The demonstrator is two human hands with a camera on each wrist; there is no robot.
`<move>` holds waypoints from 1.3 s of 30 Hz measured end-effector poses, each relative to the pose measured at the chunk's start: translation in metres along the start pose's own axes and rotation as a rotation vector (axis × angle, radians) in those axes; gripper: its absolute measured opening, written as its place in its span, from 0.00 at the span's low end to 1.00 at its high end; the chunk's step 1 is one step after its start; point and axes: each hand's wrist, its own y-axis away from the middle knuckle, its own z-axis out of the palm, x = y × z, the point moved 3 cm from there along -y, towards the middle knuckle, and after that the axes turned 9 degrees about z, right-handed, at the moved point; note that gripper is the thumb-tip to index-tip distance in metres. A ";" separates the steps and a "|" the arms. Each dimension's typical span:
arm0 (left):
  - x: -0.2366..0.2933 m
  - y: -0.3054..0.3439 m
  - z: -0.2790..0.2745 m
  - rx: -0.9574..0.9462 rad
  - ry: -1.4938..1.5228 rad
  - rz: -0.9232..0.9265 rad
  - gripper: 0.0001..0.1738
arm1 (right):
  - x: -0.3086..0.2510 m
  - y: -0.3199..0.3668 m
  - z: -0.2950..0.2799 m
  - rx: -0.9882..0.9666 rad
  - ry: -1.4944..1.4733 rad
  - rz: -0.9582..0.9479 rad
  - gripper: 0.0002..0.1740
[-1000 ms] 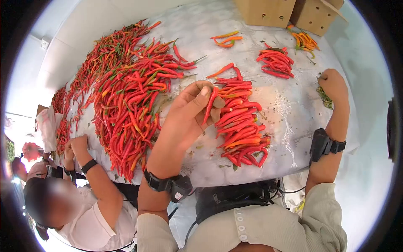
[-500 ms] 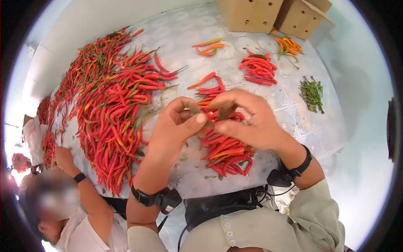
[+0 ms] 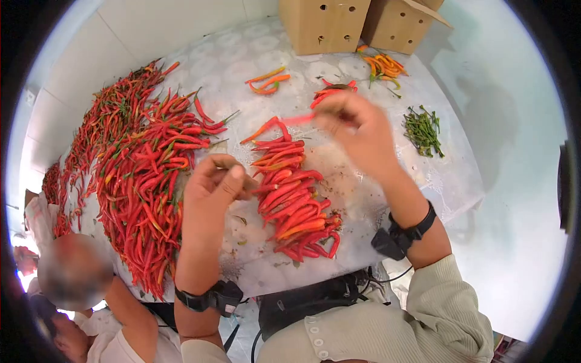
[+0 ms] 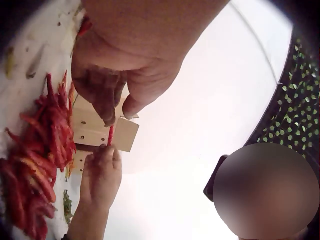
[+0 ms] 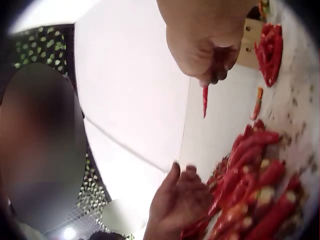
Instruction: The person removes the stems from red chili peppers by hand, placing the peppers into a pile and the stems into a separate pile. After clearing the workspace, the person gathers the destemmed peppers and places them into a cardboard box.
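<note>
A red chili [image 3: 298,120], blurred, is pinched in the fingertips of my right hand [image 3: 357,136] above the upper end of a row of red and orange chilies [image 3: 293,202]. The same chili [image 5: 205,101] points down from the right hand [image 5: 212,47] in the right wrist view. To the left of the row my left hand [image 3: 209,193] is raised, its fingers loosely bent and nothing seen in them. In the left wrist view the left hand [image 4: 127,60] is near the chili's tip [image 4: 111,134], which sticks up from the right hand [image 4: 101,177].
A large chili pile [image 3: 142,199] covers the table's left side. Green stems [image 3: 422,131] lie at right. Orange chilies [image 3: 384,65], a small red heap [image 3: 330,92] and cardboard boxes [image 3: 324,24] are at the back. Another person's arm [image 3: 136,311] is at lower left.
The right hand came from the green stems to the left hand, then moved up and away with the chili that the left hand was holding. The left hand has let go of it.
</note>
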 end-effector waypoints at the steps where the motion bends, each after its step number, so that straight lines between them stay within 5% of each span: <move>1: 0.001 -0.002 -0.005 0.052 -0.017 0.014 0.08 | 0.017 -0.010 -0.015 0.098 -0.047 0.119 0.10; 3: -0.001 -0.006 -0.013 0.120 0.003 0.008 0.07 | 0.042 -0.022 -0.044 0.308 0.167 0.017 0.10; 11: -0.004 -0.019 -0.040 0.231 -0.108 0.208 0.08 | 0.063 -0.030 -0.059 0.329 0.388 0.162 0.11; 15: 0.001 -0.020 -0.055 0.285 -0.501 0.255 0.07 | 0.067 -0.030 -0.055 0.260 0.481 0.138 0.10; 18: 0.015 -0.017 -0.058 0.342 -1.010 0.589 0.08 | 0.072 -0.031 -0.055 0.242 0.454 0.078 0.09; 24: 0.025 -0.016 -0.072 0.518 -1.391 0.600 0.08 | 0.057 -0.027 -0.050 0.287 0.634 0.033 0.11; 39: 0.007 -0.060 -0.047 0.365 -1.827 0.655 0.03 | 0.016 -0.011 -0.017 0.279 0.683 -0.189 0.09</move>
